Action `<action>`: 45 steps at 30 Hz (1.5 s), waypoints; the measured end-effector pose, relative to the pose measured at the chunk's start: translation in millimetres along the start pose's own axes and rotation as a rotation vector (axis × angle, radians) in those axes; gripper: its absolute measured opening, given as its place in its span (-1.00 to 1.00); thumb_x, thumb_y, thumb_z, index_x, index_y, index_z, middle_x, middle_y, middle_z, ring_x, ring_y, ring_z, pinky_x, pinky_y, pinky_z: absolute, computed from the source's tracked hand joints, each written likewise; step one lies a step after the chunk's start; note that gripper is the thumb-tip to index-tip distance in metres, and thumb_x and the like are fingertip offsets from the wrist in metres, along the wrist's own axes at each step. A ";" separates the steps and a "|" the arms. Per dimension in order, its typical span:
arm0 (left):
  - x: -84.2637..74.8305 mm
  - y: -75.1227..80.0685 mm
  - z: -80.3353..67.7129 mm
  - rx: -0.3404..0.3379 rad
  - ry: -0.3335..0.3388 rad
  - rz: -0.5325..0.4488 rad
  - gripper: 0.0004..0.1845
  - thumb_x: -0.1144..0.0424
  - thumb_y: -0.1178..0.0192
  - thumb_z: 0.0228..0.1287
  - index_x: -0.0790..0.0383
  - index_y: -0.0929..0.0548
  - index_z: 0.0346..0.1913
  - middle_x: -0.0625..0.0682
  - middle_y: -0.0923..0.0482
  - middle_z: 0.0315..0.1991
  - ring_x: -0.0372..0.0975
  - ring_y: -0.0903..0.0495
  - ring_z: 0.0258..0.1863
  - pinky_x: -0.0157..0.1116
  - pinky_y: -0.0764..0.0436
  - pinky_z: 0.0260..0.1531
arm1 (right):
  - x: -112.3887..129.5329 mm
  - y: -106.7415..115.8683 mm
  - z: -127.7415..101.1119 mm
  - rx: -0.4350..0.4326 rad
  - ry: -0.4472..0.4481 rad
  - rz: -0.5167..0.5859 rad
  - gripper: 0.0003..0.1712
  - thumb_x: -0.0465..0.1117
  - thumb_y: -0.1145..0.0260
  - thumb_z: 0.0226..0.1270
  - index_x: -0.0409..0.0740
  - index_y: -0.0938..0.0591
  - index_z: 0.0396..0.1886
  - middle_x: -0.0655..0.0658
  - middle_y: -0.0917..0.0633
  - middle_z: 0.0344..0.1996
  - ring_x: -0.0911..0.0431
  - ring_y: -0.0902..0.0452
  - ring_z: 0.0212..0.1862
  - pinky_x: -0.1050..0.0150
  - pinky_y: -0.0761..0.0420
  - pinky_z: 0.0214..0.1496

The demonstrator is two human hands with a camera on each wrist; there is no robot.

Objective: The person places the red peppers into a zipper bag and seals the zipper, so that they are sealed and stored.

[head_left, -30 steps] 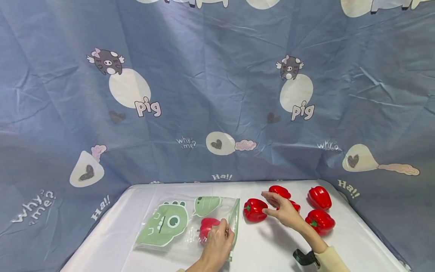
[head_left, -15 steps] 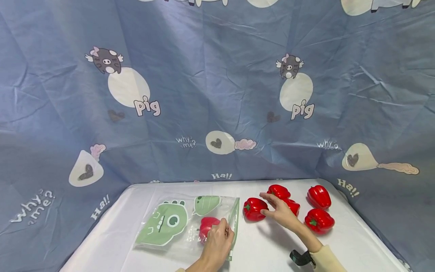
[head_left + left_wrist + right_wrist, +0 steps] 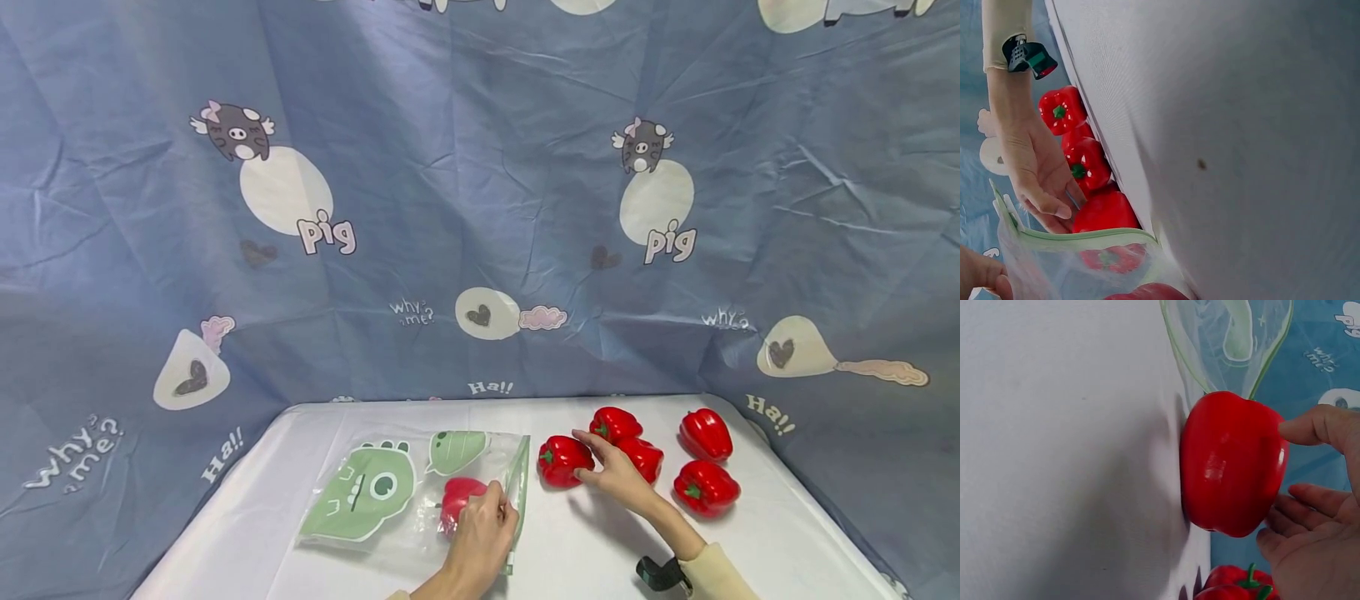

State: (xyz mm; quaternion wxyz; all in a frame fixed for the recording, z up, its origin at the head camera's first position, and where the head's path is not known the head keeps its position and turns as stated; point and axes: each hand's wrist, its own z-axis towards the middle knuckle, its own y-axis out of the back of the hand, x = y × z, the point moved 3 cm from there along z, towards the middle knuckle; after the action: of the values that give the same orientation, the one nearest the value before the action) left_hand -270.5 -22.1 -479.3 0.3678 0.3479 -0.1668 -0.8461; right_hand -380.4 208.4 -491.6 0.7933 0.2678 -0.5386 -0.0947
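Your right hand (image 3: 617,472), grip spread, cups the pepper (image 3: 562,461) beside the bag (image 3: 390,500); it looks smooth, firm, light, so wrap its broad body. Your left hand (image 3: 480,542) pinches the bag's mouth.

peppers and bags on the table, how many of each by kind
red peppers loose on the table: 5
red peppers inside the bag: 1
clear zip bags with green dinosaur print: 1
total: 7
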 end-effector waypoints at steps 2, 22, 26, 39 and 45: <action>-0.1 0.1 -0.3 -0.006 -0.003 0.002 -0.74 0.45 -0.24 -0.05 0.08 -0.37 -0.57 -0.24 -0.34 -0.77 -0.49 -0.27 -0.72 -0.59 -0.24 -0.73 | -1.2 -1.7 -0.1 -0.003 0.001 -0.021 -0.28 -0.35 -0.37 0.10 -0.33 -0.39 0.31 -0.32 -0.48 0.27 -0.21 -0.27 0.38 -0.10 -0.25 0.35; 0.4 -0.1 -1.7 -0.004 -0.012 -0.013 -0.73 0.46 -0.24 -0.05 0.08 -0.38 -0.56 -0.25 -0.31 -0.76 -0.51 -0.24 -0.71 -0.61 -0.22 -0.73 | -1.2 -9.4 -2.6 0.010 -0.021 0.000 -0.27 -0.39 -0.42 0.04 -0.35 -0.42 0.27 -0.26 -0.52 0.19 -0.21 -0.38 0.29 -0.08 -0.31 0.31; -0.6 0.3 -1.3 -0.015 -0.018 -0.006 -0.73 0.46 -0.25 -0.06 0.09 -0.37 -0.56 -0.25 -0.31 -0.77 -0.51 -0.24 -0.71 -0.62 -0.23 -0.72 | -1.4 -9.3 -3.2 0.000 0.005 -0.017 -0.27 -0.39 -0.42 0.03 -0.40 -0.42 0.26 -0.33 -0.52 0.17 -0.27 -0.43 0.24 -0.10 -0.40 0.24; -2.3 1.5 -0.7 -0.019 -0.025 -0.008 -0.74 0.48 -0.23 -0.07 0.10 -0.38 -0.56 -0.23 -0.34 -0.77 -0.52 -0.24 -0.71 -0.63 -0.23 -0.73 | -7.8 -10.7 -4.4 0.023 -0.070 0.017 -0.26 -0.33 -0.45 0.03 -0.36 -0.42 0.26 -0.40 -0.53 0.15 -0.29 -0.51 0.16 -0.01 -0.56 0.10; -1.6 0.7 -1.4 -0.023 -0.030 -0.002 -0.73 0.48 -0.24 -0.08 0.10 -0.38 -0.56 -0.23 -0.34 -0.77 -0.51 -0.25 -0.72 -0.62 -0.24 -0.74 | -8.3 -11.0 -4.3 0.032 -0.075 0.019 -0.26 -0.30 -0.47 0.03 -0.36 -0.42 0.24 -0.37 -0.56 0.12 -0.23 -0.55 0.11 0.04 -0.60 0.06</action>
State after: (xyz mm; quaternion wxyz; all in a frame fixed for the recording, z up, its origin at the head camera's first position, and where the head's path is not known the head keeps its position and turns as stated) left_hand -268.3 -21.5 -479.1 0.3685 0.3309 -0.1622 -0.8535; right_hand -378.3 204.2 -505.2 0.7690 0.2714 -0.5720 -0.0885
